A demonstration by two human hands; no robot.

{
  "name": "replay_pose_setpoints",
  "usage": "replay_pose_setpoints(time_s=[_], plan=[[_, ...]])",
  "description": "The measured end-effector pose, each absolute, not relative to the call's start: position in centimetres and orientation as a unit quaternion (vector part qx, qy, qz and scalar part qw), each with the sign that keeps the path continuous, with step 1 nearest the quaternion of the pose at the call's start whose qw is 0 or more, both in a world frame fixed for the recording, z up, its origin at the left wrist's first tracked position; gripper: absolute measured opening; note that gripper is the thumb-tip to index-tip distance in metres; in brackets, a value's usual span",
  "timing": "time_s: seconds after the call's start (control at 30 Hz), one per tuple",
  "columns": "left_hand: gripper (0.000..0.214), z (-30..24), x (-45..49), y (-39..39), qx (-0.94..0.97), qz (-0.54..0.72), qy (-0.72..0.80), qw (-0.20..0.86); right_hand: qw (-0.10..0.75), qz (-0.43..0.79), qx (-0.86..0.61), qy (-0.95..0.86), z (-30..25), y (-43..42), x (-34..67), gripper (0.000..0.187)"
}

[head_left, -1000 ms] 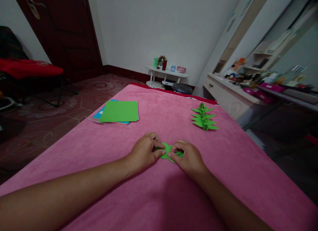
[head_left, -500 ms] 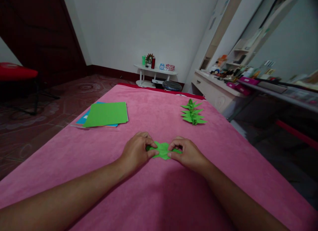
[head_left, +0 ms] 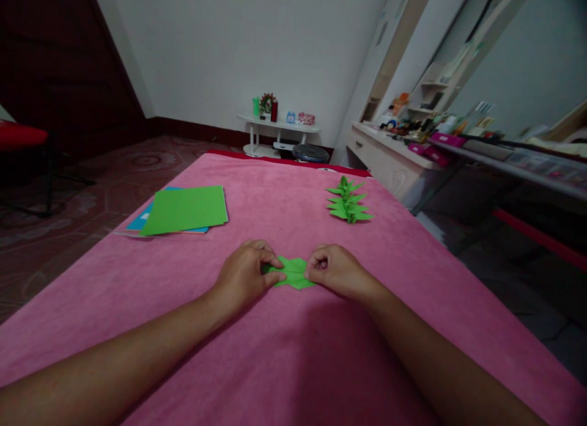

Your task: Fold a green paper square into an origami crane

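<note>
A small folded piece of green paper (head_left: 293,272) lies on the pink cloth (head_left: 284,352) in front of me. My left hand (head_left: 243,276) pinches its left end with curled fingers. On its right end my right hand (head_left: 332,272) is closed in the same way, thumb against fingertips. Both hands rest on the cloth, a few centimetres apart, with the paper stretched between them. Parts of the paper are hidden under the fingers.
A stack of flat paper sheets (head_left: 183,209), green on top and blue below, lies at the left. Several folded green paper pieces (head_left: 347,201) sit in a row at the far right. A dresser (head_left: 389,169) stands right of the table, a small white table (head_left: 277,132) by the far wall.
My hands have drawn slightly apart, showing more of the green paper between them. The camera has turned, so everything sits further left and the door is mostly out of view.
</note>
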State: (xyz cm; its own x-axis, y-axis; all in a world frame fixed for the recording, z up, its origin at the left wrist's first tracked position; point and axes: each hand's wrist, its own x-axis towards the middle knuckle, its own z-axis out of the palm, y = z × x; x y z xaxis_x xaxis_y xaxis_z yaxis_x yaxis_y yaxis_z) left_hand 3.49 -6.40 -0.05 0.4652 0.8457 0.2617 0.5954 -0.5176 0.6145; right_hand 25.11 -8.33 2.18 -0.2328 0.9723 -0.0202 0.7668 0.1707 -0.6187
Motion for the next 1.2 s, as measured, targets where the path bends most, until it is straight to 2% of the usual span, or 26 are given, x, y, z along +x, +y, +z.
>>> replay_pose_setpoints(time_s=[0.43, 0.57, 0.73, 0.83, 0.87, 0.97, 1.1, 1.2], plan=[[0.015, 0.0, 3.5, -6.4, 0.824, 0.272, 0.444, 0.223, 0.161, 0.259, -0.627, -0.717, 2.6, -8.1, 25.5, 0.004], [0.015, 0.1, 3.5, -6.6, 0.824, 0.273, 0.447, 0.216, 0.194, 0.256, -0.628, -0.709, 2.5, -8.2, 25.9, 0.016], [0.015, 0.2, 3.5, -6.7, 0.823, 0.282, 0.443, 0.214, 0.249, 0.375, -0.601, -0.660, 2.8, -8.2, 26.1, 0.025], [0.014, 0.2, 3.5, -6.8, 0.821, 0.286, 0.445, 0.214, 0.262, 0.443, -0.582, -0.630, 3.3, -8.2, 26.1, 0.012], [0.014, 0.2, 3.5, -6.8, 0.821, 0.286, 0.445, 0.213, 0.256, 0.437, -0.581, -0.637, 3.4, -8.2, 26.1, 0.010], [0.013, 0.3, 3.5, -6.9, 0.821, 0.286, 0.447, 0.213, 0.230, 0.356, -0.593, -0.684, 3.7, -8.4, 25.7, 0.024], [0.013, 0.3, 3.5, -6.9, 0.822, 0.292, 0.442, 0.209, 0.236, 0.260, -0.613, -0.707, 3.7, -8.5, 25.1, 0.015], [0.013, 0.3, 3.4, -6.9, 0.824, 0.291, 0.439, 0.207, 0.230, 0.263, -0.626, -0.697, 3.4, -8.3, 25.0, 0.017]])
